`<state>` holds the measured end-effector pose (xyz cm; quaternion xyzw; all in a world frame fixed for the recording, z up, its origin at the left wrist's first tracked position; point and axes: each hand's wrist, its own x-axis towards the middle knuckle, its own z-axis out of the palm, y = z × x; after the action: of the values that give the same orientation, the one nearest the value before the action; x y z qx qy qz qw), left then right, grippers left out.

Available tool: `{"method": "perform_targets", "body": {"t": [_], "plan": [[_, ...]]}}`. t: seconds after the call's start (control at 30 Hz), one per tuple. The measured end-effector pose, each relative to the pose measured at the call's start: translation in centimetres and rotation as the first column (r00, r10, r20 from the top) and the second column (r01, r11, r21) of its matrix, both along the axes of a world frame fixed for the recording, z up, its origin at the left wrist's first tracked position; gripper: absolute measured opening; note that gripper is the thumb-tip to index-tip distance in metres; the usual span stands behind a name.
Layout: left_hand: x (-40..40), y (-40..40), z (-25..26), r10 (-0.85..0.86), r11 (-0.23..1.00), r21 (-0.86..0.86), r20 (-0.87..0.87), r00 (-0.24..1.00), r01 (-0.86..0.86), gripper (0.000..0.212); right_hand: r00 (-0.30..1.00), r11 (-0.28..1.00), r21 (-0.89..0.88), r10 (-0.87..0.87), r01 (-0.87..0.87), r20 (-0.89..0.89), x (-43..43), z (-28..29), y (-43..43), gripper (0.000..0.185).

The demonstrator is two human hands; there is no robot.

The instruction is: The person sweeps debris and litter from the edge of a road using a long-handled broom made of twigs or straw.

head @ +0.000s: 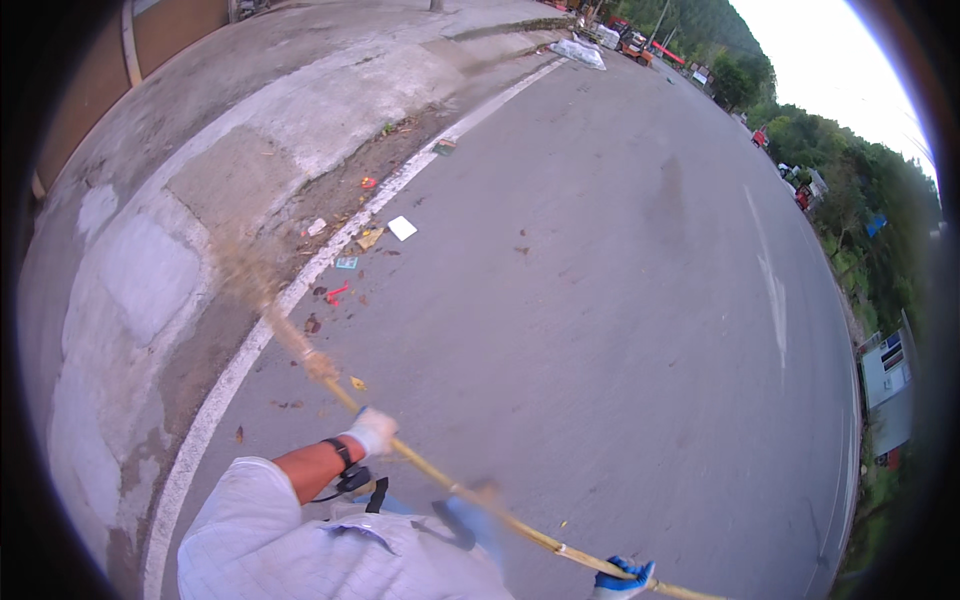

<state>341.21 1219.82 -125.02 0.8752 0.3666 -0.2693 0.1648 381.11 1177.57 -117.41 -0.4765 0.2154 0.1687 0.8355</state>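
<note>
A long broom with a bamboo handle [431, 470] slants across the lower part of the head view. My left hand [373, 431], in a whitish glove, grips the handle nearer the bristles. My right hand [624, 576], in a blue and white glove, is closed round the handle near its upper end, at the lower right. The broom's twig head [251, 274] is blurred and lies over the gutter beside the white road line [217, 401]. Near it on the asphalt are a red scrap [337, 293], a blue-green card [346, 262], a white square piece [402, 228] and dry leaves [312, 324].
A raised concrete pavement [247, 165] runs along the left, with a dirt-filled gutter at its edge. Farther up lie a green piece of litter [444, 147] and a pale plastic bundle [577, 54]. An orange vehicle [636, 52] stands beyond the bundle.
</note>
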Motion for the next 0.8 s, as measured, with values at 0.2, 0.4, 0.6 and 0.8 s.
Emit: {"method": "perform_targets", "body": {"t": [0.2,0.4,0.6,0.8], "plan": [[0.5,-5.6,1.3,0.228,0.965,-0.101,-0.141,0.963,-0.243,0.033,0.949,0.954,-0.012,0.298,-0.301,-0.098,5.2,2.0,15.6,0.038],[2.8,-8.7,-1.9,0.44,0.831,-0.259,-0.235,0.867,-0.492,0.071,0.72,0.733,0.137,0.681,-0.667,-0.135,10.4,-0.2,29.0,0.044],[5.8,-7.4,-7.3,0.457,0.793,-0.335,-0.227,0.86,-0.509,0.068,0.582,0.586,0.165,0.81,-0.794,-0.078,12.5,-0.6,41.2,0.042],[15.8,1.4,-8.6,0.518,0.784,-0.368,-0.056,0.853,-0.5,0.062,0.629,0.621,0.102,0.766,-0.777,0.129,18.9,3.2,47.5,0.039]]}}
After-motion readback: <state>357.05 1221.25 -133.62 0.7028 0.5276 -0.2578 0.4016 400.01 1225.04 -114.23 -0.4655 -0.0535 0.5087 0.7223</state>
